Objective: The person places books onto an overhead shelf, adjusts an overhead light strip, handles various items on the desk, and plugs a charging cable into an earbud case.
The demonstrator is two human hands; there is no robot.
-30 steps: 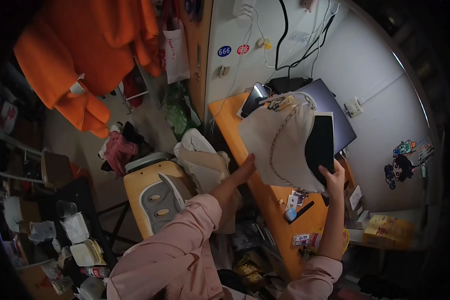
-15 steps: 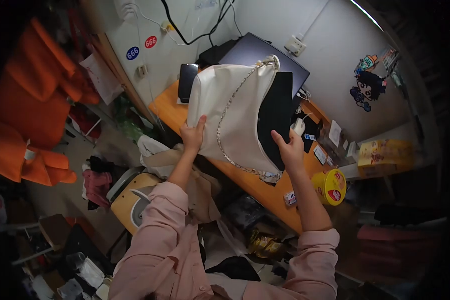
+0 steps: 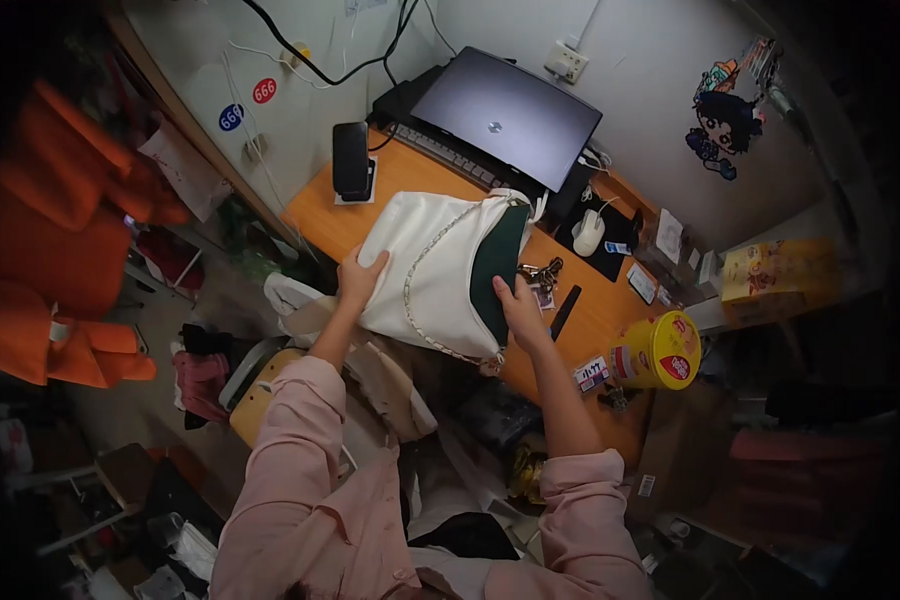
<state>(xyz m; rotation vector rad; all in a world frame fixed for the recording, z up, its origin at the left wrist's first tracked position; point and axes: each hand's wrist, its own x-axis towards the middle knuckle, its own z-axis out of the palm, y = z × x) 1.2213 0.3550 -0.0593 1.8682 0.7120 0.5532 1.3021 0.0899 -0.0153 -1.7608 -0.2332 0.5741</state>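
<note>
Fingers of the left hand (image 3: 364,280), head view: curled around the left edge of a white bag (image 3: 415,255), thumb laid on the upper face, remaining fingers underneath and mostly hidden. Fingers of the right hand (image 3: 522,312): closed at the opposite side, thumb pressed on a dark green flat item (image 3: 495,268) that shows at the mouth of the bag; the other fingers are largely hidden. Whether the right hand also clamps the bag wall cannot be told.

Bag position: between both hands, tilted, overlapping the front edge of the wooden desk (image 3: 325,218). Contact between bag and desk cannot be confirmed. A chain strap (image 3: 410,290) curves across the upper face of the bag.

Surrounding items on the desk: a laptop (image 3: 515,110) behind the bag, with a keyboard (image 3: 448,158) partly visible along its near edge; a phone (image 3: 351,158) upright at the left; a mouse (image 3: 589,233) on a black mat (image 3: 610,262) to the right; a black strip-shaped object (image 3: 566,312) just beside the right hand; a yellow tub (image 3: 658,352) near the right forearm.
</note>
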